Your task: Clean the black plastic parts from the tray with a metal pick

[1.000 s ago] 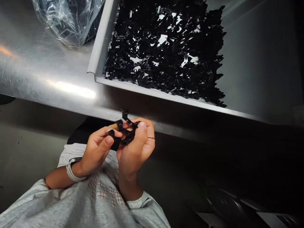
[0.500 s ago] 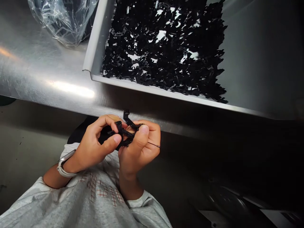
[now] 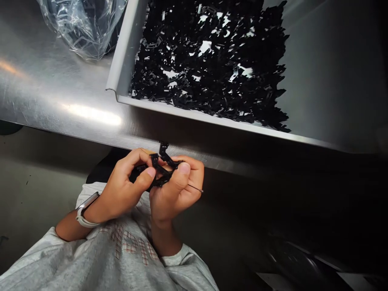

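Several small black angled plastic parts (image 3: pixel 166 155) stick out between my two hands, just in front of the table edge. My right hand (image 3: pixel 178 188) is closed around them, thumb pressed on top. A thin dark rod (image 3: pixel 195 188) pokes out from the little-finger side of that hand; its other end is hidden. My left hand (image 3: pixel 129 182) is closed too, with finger and thumb pinched at the left side of the same parts. More black pieces show under the left fingers, partly covered.
A pale tray (image 3: pixel 194 114) heaped with black parts (image 3: pixel 197 60) stands on the metal table (image 3: pixel 45 93). To its left sits a clear plastic bag (image 3: pixel 87 30) with dark contents. Dim, pale-edged objects lie low at the right.
My left finger and thumb have shifted slightly on the parts, and one black end near them shows more plainly. My right hand keeps its hold almost unmoved.
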